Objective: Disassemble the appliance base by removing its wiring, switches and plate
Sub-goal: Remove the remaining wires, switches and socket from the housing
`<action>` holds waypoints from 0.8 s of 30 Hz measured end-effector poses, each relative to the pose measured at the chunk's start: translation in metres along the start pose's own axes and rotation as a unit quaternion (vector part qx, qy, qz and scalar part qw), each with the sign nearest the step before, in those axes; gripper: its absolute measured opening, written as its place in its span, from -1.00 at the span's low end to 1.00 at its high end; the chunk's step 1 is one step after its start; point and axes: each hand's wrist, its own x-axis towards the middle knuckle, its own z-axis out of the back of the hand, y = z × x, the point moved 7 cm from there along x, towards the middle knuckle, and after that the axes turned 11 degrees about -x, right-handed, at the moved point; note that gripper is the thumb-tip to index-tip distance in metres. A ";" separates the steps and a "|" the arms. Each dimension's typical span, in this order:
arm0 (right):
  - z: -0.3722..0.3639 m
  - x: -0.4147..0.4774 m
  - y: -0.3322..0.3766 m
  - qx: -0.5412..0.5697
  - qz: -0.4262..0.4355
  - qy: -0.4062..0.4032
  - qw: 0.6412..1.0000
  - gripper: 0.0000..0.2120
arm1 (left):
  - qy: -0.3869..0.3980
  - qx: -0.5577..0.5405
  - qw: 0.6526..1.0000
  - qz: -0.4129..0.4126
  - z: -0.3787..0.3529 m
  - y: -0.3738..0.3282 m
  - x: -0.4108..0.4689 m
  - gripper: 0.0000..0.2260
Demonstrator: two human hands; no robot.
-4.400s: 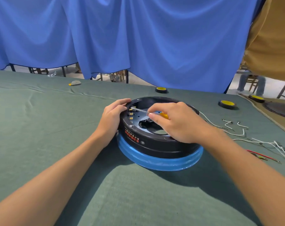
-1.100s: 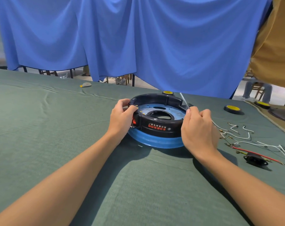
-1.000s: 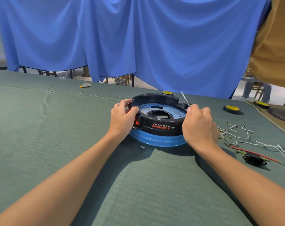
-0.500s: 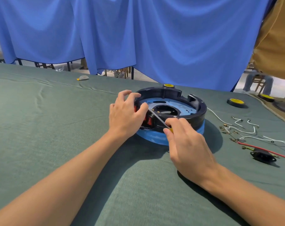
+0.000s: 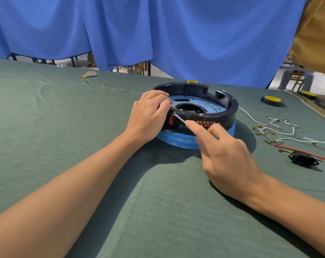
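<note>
On the bench (image 5: 65,127) I have the left hand (image 5: 148,116) curled over the appliance base's (image 5: 223,116) near-left rim, above its red switch (image 5: 171,121). The right hand (image 5: 226,153), in front of the base, grips a screwdriver (image 5: 179,118) whose tip meets that rim.

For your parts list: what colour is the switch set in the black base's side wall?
The switch is red; head view.

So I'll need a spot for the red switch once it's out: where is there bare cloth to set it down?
Bare cloth lies left of the appliance base, out to the small scrap at the far edge, and between the two forearms. Right of the base is crowded: white wires, red wire, black socket, yellow-topped disc.
</note>
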 end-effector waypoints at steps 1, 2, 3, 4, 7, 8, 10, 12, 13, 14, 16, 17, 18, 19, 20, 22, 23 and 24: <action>0.001 0.000 0.000 -0.001 0.003 0.002 1.000 -0.48 | -0.004 -0.003 1.000 0.003 -0.001 0.000 0.000 -0.62; 0.001 -0.001 0.000 -0.001 0.003 0.007 1.000 -0.47 | -0.008 -0.005 1.000 0.004 -0.001 0.000 0.000 -0.63; 0.000 -0.002 -0.001 -0.002 0.000 0.014 1.000 -0.46 | -0.010 -0.006 1.000 0.004 -0.002 0.000 0.000 -0.63; 0.000 -0.004 -0.001 -0.004 -0.004 0.022 1.000 -0.46 | -0.011 -0.006 1.000 0.003 -0.002 0.000 0.000 -0.63; -0.003 -0.008 -0.002 -0.010 -0.006 0.042 0.999 -0.46 | -0.008 -0.009 1.000 0.003 -0.002 0.000 0.000 -0.65; -0.003 -0.008 -0.002 -0.010 -0.004 0.042 0.999 -0.47 | -0.007 -0.008 1.000 0.004 -0.002 -0.001 0.000 -0.66; -0.002 -0.008 -0.001 -0.011 -0.002 0.046 0.999 -0.46 | -0.006 -0.007 1.000 0.002 -0.002 -0.002 0.000 -0.68; -0.004 -0.008 0.000 -0.011 -0.004 0.055 0.998 -0.46 | -0.005 -0.010 1.000 0.003 -0.002 -0.003 0.000 -0.67; -0.004 -0.008 0.000 -0.006 -0.007 0.059 0.998 -0.46 | -0.004 -0.012 1.000 0.005 -0.003 -0.004 0.000 -0.65; -0.003 -0.008 0.000 0.001 -0.010 0.062 0.998 -0.48 | -0.003 -0.012 1.000 0.006 -0.003 -0.004 0.000 -0.64; -0.001 -0.006 0.001 0.009 -0.011 0.063 0.998 -0.51 | -0.003 -0.009 1.000 0.008 -0.004 -0.005 -0.001 -0.65; 0.002 -0.004 0.001 0.005 -0.007 0.062 0.998 -0.52 | -0.002 -0.007 1.000 0.009 -0.004 -0.005 -0.001 -0.66; 0.004 -0.001 0.001 -0.001 -0.002 0.060 0.998 -0.53 | -0.002 -0.006 1.000 0.011 -0.004 -0.005 -0.001 -0.66; 0.008 0.003 0.000 -0.008 0.003 0.056 0.998 -0.53 | -0.003 -0.007 1.000 0.013 -0.004 -0.005 -0.001 -0.67; 0.012 0.007 -0.001 -0.010 0.009 0.046 0.999 -0.53 | -0.003 -0.008 1.000 0.015 -0.005 -0.005 0.000 -0.66; 0.016 0.015 -0.006 0.006 0.015 0.041 0.999 -0.54 | -0.002 -0.015 1.000 0.022 -0.005 -0.004 0.001 -0.66; 0.014 0.019 -0.011 0.030 0.016 0.056 0.998 -0.56 | -0.001 -0.020 0.999 0.026 -0.005 -0.003 0.001 -0.65; 0.010 0.023 -0.016 0.068 0.014 0.082 0.994 -0.59 | -0.001 -0.025 0.999 0.028 -0.005 -0.002 0.002 -0.65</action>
